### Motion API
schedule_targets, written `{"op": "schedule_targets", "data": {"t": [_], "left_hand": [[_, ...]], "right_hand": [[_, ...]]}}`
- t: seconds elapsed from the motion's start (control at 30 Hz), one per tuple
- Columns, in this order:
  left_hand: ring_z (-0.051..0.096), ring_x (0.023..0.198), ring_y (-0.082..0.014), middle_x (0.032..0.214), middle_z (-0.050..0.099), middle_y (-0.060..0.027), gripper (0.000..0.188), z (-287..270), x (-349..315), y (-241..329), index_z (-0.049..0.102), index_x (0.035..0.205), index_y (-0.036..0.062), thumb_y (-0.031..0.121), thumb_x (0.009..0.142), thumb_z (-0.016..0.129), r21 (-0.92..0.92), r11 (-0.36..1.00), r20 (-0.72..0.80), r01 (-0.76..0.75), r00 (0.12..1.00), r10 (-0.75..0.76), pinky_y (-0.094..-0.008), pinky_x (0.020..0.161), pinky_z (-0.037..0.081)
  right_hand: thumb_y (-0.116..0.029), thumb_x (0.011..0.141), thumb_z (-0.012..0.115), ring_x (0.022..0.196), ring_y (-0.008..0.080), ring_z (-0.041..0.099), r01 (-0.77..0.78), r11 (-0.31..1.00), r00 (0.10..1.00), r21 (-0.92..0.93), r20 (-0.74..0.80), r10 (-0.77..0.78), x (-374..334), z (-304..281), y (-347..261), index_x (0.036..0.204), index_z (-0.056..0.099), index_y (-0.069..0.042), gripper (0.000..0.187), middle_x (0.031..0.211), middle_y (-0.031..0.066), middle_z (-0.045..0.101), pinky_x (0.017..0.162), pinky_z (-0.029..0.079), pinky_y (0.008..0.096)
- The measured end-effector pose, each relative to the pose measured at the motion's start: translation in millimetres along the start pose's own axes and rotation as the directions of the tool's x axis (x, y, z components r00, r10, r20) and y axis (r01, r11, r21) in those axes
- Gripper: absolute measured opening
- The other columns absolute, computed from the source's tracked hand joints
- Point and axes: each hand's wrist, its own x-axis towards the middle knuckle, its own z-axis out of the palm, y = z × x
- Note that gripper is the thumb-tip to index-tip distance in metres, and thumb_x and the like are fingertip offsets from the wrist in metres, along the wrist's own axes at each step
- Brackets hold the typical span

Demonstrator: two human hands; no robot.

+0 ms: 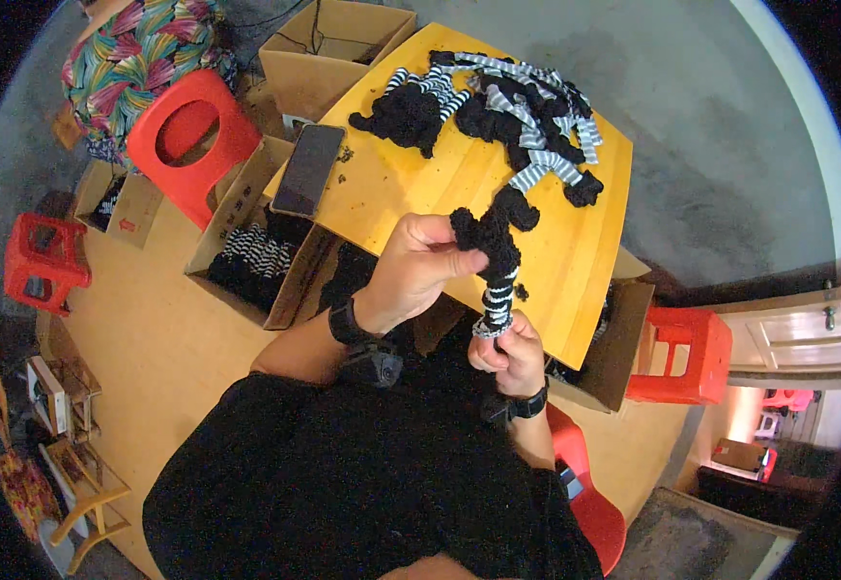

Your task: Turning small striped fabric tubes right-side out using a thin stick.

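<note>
A knitted piece (499, 295), fuzzy black at its upper end with a black-and-white striped tube below, is stretched between my hands over the near table edge. My left hand (413, 269) pinches the black fuzzy end between thumb and fingers. Closed round the pale rim of the striped end is my right hand (513, 356). Whether the piece is a sock or a glove, I cannot tell. Beyond it lies a heap of similar black and grey-striped knits (527, 116). Left of that heap, a small stack of black-and-white striped pieces (411, 111) rests apart.
A dark phone (309, 169) lies at the left edge of the yellow wooden table (372, 208). Cardboard boxes stand around it; one open box (210, 275) at left holds striped knits. Red stools (681, 356) flank the table at right and left. A red chair seat (599, 517) is beside me.
</note>
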Motion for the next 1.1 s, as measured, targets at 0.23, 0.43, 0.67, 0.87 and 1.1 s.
{"op": "schedule_targets", "data": {"t": [0.23, 0.43, 0.67, 0.87, 1.1], "left_hand": [[0.058, 0.079, -0.0127, 0.087, 0.062, -0.0062, 0.009, -5, 2, 12, 0.06, 0.088, -0.0033, -0.002, 0.081, 0.054, -0.153, 0.982, -0.207, -0.115, 0.975, 0.082, -0.0257, 0.074, 0.046], [0.054, 0.074, -0.008, 0.081, 0.06, -0.0036, 0.005, -24, -5, -7, 0.062, 0.079, -0.0031, 0.001, 0.079, 0.061, 0.181, 0.969, -0.2, -0.169, 0.958, 0.204, -0.0209, 0.066, 0.042], [0.049, 0.067, -0.0055, 0.075, 0.059, -0.0022, 0.006, 4, -6, 0, 0.062, 0.076, -0.0048, 0.001, 0.076, 0.063, 0.264, 0.964, -0.131, -0.032, 0.989, 0.068, -0.0206, 0.059, 0.038], [0.057, 0.078, -0.0112, 0.087, 0.063, -0.0058, 0.016, -8, -6, -8, 0.06, 0.094, -0.0048, -0.001, 0.078, 0.06, 0.374, 0.927, -0.085, -0.037, 0.994, 0.074, -0.0233, 0.074, 0.044], [0.054, 0.077, -0.0094, 0.081, 0.057, -0.0012, 0.027, 14, 11, 31, 0.06, 0.096, 0.0015, 0.004, 0.07, 0.068, 0.248, 0.968, -0.169, -0.024, 0.983, 0.068, -0.0213, 0.071, 0.043]], "right_hand": [[-0.029, 0.088, 0.048, 0.04, 0.0053, 0.028, -0.07, 0.956, 0.992, -0.284, -0.122, 0.036, -3, -5, -7, 0.072, 0.056, 0.005, 0.039, 0.048, -0.0017, 0.039, 0.039, 0.021, 0.022], [-0.02, 0.089, 0.048, 0.042, 0.0054, 0.03, -0.05, 0.91, 0.989, -0.412, -0.149, -0.013, -7, -9, -11, 0.075, 0.058, 0.005, 0.03, 0.056, 0.0027, 0.05, 0.04, 0.023, 0.0209], [-0.019, 0.086, 0.052, 0.04, 0.0054, 0.03, 0.004, 0.949, 0.997, -0.314, -0.067, -0.026, -6, -20, -20, 0.078, 0.058, 0.006, 0.028, 0.066, 0.0094, 0.059, 0.039, 0.022, 0.0211], [-0.027, 0.086, 0.051, 0.036, 0.0068, 0.026, -0.017, 1.0, 0.999, -0.012, -0.047, 0.017, 2, -9, -6, 0.074, 0.053, 0.002, 0.031, 0.044, -0.0018, 0.035, 0.037, 0.02, 0.0231], [-0.026, 0.088, 0.049, 0.038, 0.0059, 0.025, -0.096, 0.98, 0.994, -0.174, -0.077, 0.083, 0, -12, -20, 0.078, 0.057, 0.005, 0.033, 0.046, -0.0017, 0.036, 0.038, 0.019, 0.0224]]}}
